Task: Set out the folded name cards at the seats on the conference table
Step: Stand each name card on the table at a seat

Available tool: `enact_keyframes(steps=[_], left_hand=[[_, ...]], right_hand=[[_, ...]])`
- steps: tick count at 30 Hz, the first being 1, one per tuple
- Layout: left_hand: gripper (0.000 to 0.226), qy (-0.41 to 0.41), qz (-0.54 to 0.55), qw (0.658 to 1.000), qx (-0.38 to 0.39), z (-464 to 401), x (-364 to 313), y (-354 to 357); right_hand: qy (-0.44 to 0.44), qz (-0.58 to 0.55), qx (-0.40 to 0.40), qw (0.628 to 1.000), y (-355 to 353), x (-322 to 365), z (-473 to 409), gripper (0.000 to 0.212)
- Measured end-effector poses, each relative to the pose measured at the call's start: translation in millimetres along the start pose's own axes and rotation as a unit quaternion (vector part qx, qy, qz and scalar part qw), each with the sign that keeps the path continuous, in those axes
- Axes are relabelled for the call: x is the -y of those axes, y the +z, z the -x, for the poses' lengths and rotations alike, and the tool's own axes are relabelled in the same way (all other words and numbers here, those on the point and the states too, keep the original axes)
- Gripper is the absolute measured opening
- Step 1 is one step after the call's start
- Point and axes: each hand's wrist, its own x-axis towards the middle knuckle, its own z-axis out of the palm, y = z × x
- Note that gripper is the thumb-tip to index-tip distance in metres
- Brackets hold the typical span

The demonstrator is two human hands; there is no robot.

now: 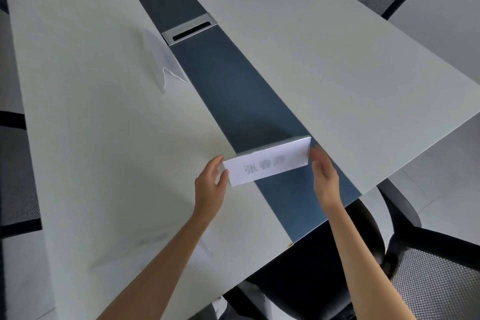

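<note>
Card: white folded paper name card (267, 163) stood across blue table strip (233, 91), frame centre.
Left hand (210, 187): pinched card's left end.
Right hand (324, 176): fingers together, flat against right end.

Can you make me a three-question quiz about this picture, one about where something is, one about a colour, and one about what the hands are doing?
1. Where is the name card with writing on it?
A. On a chair
B. Across the middle stripe, near the table's end
C. On the floor

2. What colour is the stripe down the middle of the table?
A. Dark blue
B. Red
C. Yellow

3. What are the two hands doing?
A. Resting flat on the table
B. Holding a pen
C. One at each end of the card

Answers:
1. B, the name card sits over the stripe close to the near end of the table.
2. A, the stripe looks dark blue between the pale table halves.
3. C, the left hand grips the card's left end and the right hand is at its right end.
</note>
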Motion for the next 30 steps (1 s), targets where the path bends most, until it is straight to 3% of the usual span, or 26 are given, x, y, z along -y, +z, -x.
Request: enact_keyframes(steps=[3, 7, 17, 30], left_hand=[[0.035, -0.033, 0.017, 0.999, -0.024, 7, 0, 2], [0.03, -0.006, 0.027, 1.0, 0.008, 6, 2, 8], [0.057, -0.028, 0.051, 0.998, 0.033, -79, -12, 5], [0.061, -0.054, 0.092, 0.994, 0.011, -169, -25, 2]], right_hand=[[0.017, 0.0, 0.011, 1.0, 2, -10, 6, 0.045], [0.027, -0.009, 0.015, 0.999, 8, -8, -1, 0.05], [0.004, 0.045, 0.086, 0.995, 56, 41, -121, 0.066], [-0.024, 0.034, 0.146, 0.988, 100, 74, -223, 0.049]])
